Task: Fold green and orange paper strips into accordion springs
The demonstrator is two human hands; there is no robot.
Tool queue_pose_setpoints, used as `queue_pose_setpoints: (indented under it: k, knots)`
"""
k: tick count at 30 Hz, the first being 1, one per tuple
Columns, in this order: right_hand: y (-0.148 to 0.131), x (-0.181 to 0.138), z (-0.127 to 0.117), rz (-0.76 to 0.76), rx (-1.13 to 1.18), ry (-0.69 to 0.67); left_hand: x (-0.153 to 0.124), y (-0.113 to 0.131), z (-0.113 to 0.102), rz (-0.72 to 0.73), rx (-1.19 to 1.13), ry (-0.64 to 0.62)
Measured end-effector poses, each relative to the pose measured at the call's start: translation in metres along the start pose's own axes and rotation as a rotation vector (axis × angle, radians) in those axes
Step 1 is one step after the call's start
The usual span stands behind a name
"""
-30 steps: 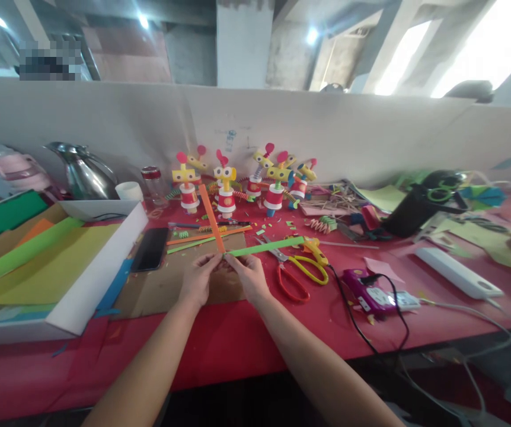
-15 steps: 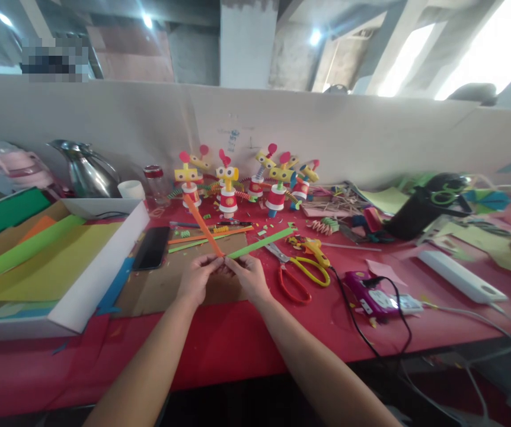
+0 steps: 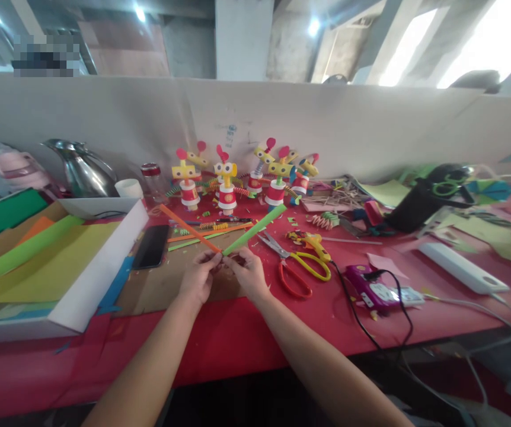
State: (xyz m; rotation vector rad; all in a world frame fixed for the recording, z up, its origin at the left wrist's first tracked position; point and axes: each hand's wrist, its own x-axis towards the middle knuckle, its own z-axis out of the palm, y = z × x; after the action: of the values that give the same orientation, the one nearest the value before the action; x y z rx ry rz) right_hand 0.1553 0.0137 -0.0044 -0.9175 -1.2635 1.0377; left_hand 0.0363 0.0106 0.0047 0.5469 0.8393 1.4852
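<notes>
Red tabletop (image 3: 233, 338) below, green strip (image 3: 255, 230) steeper

Left forearm (image 3: 162, 350), right forearm (image 3: 318, 356) converge forward; left hand (image 3: 198, 277), right hand (image 3: 249, 276) close together, both pinching.

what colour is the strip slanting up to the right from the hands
The strip is bright green, seen best in the head view.

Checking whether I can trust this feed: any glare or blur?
Head view: daylight bleaches the upper right, a lamp flares at the top; writing on the partition is too blurred to read; orange strip and green strip are distinct, but fingertip detail on left hand and right hand is soft.
</notes>
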Motion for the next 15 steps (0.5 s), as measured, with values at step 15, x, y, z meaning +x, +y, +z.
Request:
queue_pose_setpoints:
  k: [15]
  knots:
    - [-0.0029,0.0005,-0.0024,0.007,-0.026,0.043,-0.0052,-0.0004,0.0042,0.008,0.113,-0.034]
